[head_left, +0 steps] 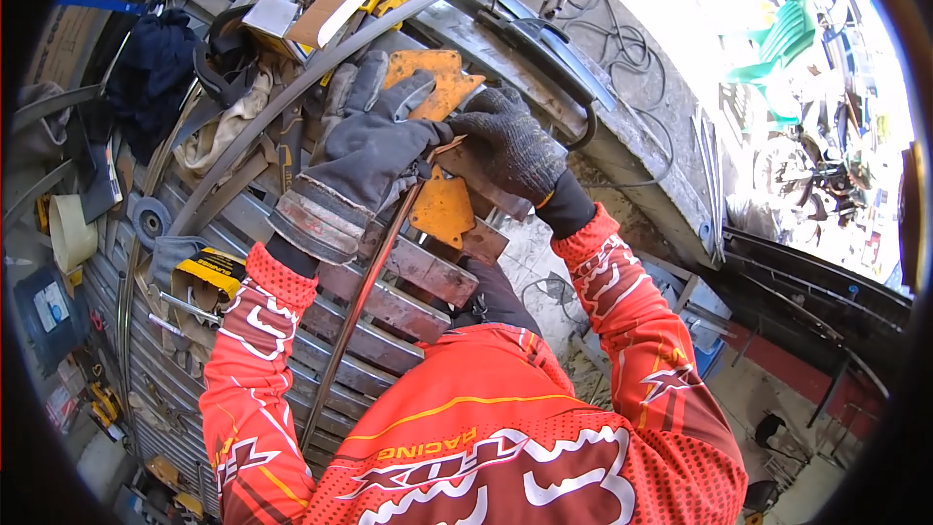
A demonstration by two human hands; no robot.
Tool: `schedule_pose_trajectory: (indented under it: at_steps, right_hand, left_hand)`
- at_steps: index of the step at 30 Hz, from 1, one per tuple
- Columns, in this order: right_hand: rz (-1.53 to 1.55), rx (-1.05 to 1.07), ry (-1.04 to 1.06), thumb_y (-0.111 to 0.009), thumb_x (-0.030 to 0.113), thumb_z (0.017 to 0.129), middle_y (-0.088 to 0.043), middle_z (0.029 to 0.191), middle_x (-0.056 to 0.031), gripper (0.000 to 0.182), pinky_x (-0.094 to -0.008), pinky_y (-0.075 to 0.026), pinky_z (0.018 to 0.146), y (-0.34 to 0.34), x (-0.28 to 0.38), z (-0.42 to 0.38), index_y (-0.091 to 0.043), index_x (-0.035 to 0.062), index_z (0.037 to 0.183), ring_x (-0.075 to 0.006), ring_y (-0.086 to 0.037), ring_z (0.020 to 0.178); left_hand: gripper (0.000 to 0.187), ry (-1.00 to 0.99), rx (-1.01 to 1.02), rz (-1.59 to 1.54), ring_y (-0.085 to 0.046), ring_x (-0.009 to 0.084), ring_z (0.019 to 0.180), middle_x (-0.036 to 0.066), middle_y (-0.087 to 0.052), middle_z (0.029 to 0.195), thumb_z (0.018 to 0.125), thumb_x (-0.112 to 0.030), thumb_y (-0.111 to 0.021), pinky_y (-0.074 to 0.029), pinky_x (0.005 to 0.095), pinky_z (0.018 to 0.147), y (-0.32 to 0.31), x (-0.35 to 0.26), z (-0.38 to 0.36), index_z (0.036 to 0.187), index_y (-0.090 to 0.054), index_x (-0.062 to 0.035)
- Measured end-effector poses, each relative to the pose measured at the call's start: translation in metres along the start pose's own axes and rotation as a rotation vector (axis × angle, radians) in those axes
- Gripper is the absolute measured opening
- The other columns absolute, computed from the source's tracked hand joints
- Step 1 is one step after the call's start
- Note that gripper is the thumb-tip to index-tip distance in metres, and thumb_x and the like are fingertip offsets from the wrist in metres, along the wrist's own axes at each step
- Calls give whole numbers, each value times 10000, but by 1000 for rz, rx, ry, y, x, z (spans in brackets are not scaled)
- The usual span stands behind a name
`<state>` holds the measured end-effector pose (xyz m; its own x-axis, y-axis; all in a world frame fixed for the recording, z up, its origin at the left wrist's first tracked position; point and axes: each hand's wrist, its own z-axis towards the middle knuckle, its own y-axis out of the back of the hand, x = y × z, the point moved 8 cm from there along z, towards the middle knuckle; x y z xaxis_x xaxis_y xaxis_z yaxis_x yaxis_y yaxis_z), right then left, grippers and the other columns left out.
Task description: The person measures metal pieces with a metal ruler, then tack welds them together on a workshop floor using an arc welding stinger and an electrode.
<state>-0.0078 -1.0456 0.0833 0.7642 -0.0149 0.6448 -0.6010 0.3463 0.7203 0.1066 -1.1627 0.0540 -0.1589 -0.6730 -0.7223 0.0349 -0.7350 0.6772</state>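
In the head view, the left hand (374,151) in a grey leather glove lies flat, fingers spread, on an orange metal plate (442,87) atop the slatted metal counter (389,306). The right hand (505,141) in a dark knit glove is closed around the top end of a thin rusty rod (364,292), which slants down across the counter. A curved steel strip (321,63) arcs behind both hands.
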Motion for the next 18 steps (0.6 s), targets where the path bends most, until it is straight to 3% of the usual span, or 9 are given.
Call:
schedule_pose_trajectory:
  at_steps: [2,6,9,11,12,14,18]
  right_hand:
    - [-10,1,-3,-813,117,817,-668,1090,-149,323,-487,-490,957,0,0,0,-790,67,1136,-385,-614,1082]
    - [-19,3,-6,-825,139,821,-667,1086,-146,326,-483,-491,957,-1,-1,-1,-791,70,1138,-381,-617,1078]
    - [-41,10,-18,-838,168,830,-667,1085,-144,329,-477,-493,960,-2,-1,-1,-793,76,1143,-375,-619,1079]
    - [-19,18,-47,-847,181,833,-669,1087,-138,320,-473,-493,973,-1,-1,0,-796,88,1135,-370,-621,1086]
    - [-19,18,-47,-847,181,833,-669,1087,-138,320,-473,-493,973,-2,0,0,-796,88,1135,-370,-621,1086]
    - [4,34,-71,-855,189,837,-669,1086,-132,302,-473,-492,985,-3,-1,0,-799,101,1121,-369,-621,1100]
    - [-10,9,-65,-863,193,834,-673,1091,-130,305,-478,-490,993,-5,-6,-3,-795,110,1119,-374,-622,1102]
  left_hand:
    - [375,-83,-167,194,-747,269,1098,167,-746,1241,949,-98,-635,-594,333,929,30,-33,2,1313,-710,-43]
    - [366,-129,-251,311,-745,256,1111,174,-743,1254,954,-86,-637,-595,321,920,33,-37,2,1309,-712,-44]
    - [364,-74,-245,126,-756,222,1032,163,-742,1245,961,-71,-631,-605,300,853,19,-15,-2,1317,-708,-49]
    - [378,-13,-89,-197,-749,187,916,147,-743,1214,974,-58,-614,-601,284,767,-6,11,-5,1343,-692,-51]
    - [378,-13,-89,-197,-749,187,916,147,-743,1214,974,-58,-614,-601,284,767,-2,7,-3,1343,-692,-51]
    - [394,37,-38,-168,-737,259,1121,172,-727,1274,925,23,-666,-597,348,940,1,4,-3,1317,-700,-3]
    - [382,9,-23,-25,-757,254,1052,140,-736,1267,942,3,-653,-593,356,933,21,-23,2,1321,-701,-7]
